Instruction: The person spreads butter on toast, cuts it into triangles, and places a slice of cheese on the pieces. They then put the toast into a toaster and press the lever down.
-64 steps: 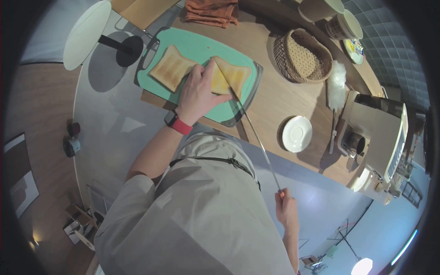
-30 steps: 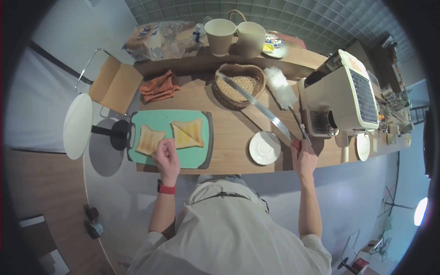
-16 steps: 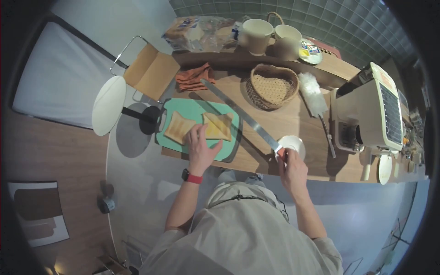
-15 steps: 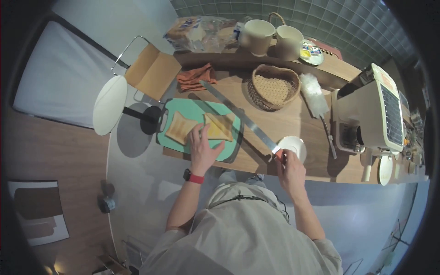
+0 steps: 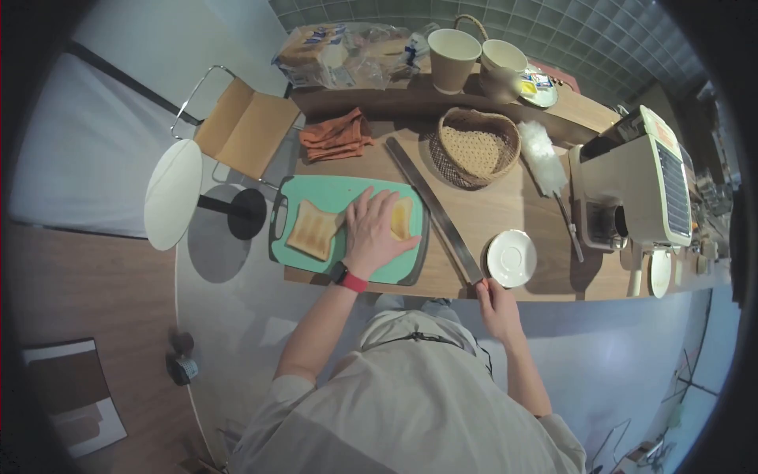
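On the green cutting board (image 5: 316, 192) lie two slices of toast. The left slice of toast (image 5: 310, 231) is bare and uncovered. My left hand (image 5: 371, 233) rests with outstretched fingers over the other slice (image 5: 402, 217), hiding most of it; a yellow patch shows on its surface. In my right hand (image 5: 500, 310) is the handle of a long bread knife (image 5: 433, 207), at the counter's front edge. Its blade points away from me, to the right of the board, apart from the toast. Beside that hand, a white saucer (image 5: 512, 258) sits on the counter.
An orange cloth (image 5: 335, 136) and a woven basket (image 5: 478, 148) lie behind the knife. Farther right are a white duster (image 5: 542, 158) and a coffee machine (image 5: 636, 186). Paper cups (image 5: 454, 62) and bagged bread (image 5: 316, 55) stand on the back ledge.
My left hand has moved right, from between the slices onto the right slice. The knife has swung so its tip lies farther right, clear of the board. The view has shifted slightly.
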`<state>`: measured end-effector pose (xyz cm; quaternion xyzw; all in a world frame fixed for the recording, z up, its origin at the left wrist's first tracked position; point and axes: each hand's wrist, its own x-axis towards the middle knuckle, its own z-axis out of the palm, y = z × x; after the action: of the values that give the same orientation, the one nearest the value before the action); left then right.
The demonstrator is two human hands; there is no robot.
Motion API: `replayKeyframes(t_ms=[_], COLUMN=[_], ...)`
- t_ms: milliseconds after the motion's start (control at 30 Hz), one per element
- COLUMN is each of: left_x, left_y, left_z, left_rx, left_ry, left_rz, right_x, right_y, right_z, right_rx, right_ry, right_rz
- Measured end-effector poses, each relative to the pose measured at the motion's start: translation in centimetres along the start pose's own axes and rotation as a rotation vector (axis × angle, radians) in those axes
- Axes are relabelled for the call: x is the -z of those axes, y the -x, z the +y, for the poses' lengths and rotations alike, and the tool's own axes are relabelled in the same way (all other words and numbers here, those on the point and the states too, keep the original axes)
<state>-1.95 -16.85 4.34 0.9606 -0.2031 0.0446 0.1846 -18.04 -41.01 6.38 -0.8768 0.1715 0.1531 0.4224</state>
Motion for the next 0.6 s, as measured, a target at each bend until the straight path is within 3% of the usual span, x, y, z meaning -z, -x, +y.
replayKeyframes(t_ms=[167, 367, 467, 600], left_x=[-0.1, 1.7, 2.7, 2.8], left_y=[-0.5, 0.6, 2.2, 5.3], left_z=[-0.5, -2.2, -4.2, -6.1], left_rx=[-0.097, -0.061, -0.033, -0.006], left_ry=[-0.017, 0.085, 0.152, 0.173], left_rz=[-0.027, -0.055, 0.225, 0.297], right_x=[-0.1, -0.5, -0.7, -1.7], right_y=[0.1, -0.3, 0.0, -0.4], right_z=[-0.2, -0.2, -0.3, -0.9], right_rx=[-0.053, -0.076, -0.002, 0.027], right_ry=[0.047, 0.296, 0.292, 0.300], right_rz=[0.007, 0.037, 0.059, 0.063])
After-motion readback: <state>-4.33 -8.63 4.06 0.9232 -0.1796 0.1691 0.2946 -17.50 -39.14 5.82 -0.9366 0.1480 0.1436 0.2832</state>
